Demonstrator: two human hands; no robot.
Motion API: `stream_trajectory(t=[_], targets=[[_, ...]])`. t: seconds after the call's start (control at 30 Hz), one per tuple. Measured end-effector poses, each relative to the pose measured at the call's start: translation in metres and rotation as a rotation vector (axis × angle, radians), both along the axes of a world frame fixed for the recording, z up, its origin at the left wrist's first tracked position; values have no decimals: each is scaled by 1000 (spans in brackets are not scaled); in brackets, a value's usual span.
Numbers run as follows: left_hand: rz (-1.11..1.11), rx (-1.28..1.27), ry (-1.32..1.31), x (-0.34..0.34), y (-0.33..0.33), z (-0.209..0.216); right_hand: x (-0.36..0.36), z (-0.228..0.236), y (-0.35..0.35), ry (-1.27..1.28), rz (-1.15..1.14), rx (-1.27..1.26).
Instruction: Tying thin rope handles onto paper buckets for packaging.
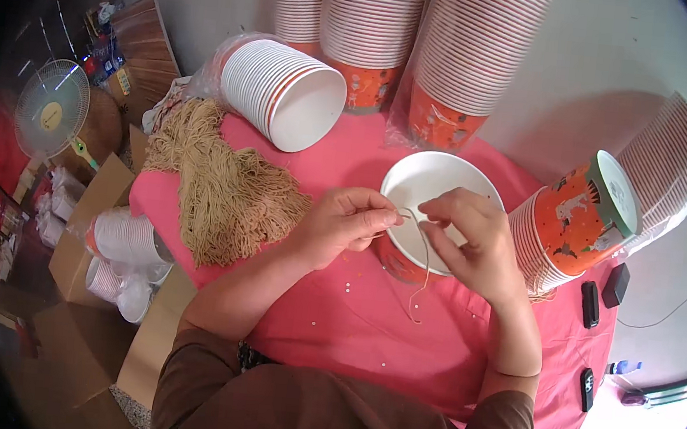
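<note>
My left hand (344, 224) is closed, thumb and forefinger pinching a thin tan string (425, 274). From that pinch the string curves to the right, and its loose end hangs down in front of the bucket. My right hand (474, 237) is beside the string, its thumb and forefinger curved with a small gap between the tips. Behind both hands stands a paper bucket (410, 171), white inside and orange outside, with its mouth upward. A thick bundle of tan strings (234, 196) lies left of my left hand.
Tall stacks of orange-and-white buckets (370, 27) stand at the back. One bagged stack (277, 92) lies tipped; another stack (579, 216) leans at right. Small black devices (590, 304) and white specks lie on the pink cloth (332, 329). Cardboard boxes (94, 224) and a fan (52, 108) are left.
</note>
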State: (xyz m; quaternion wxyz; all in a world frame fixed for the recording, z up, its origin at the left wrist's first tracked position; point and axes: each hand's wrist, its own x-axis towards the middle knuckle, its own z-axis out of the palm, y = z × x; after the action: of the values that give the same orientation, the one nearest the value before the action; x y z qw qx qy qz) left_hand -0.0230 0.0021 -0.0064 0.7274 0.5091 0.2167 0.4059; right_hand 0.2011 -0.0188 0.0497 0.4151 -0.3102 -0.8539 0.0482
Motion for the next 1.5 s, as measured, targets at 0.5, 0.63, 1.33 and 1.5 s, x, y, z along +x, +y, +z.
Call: stream_trajectory(t=[0.5,0.63,1.33,1.5], targets=[[187,250,59,4,-5,3,-1,11,-6,60,-51,47],[181,318,187,0,-7,4,3,13,-8,101,-43,-25],[-14,-1,-6,3,-12,6,-15,-1,-6,12,36,48],[4,51,28,4,-13,4,-14,-1,-6,-4,27,39]])
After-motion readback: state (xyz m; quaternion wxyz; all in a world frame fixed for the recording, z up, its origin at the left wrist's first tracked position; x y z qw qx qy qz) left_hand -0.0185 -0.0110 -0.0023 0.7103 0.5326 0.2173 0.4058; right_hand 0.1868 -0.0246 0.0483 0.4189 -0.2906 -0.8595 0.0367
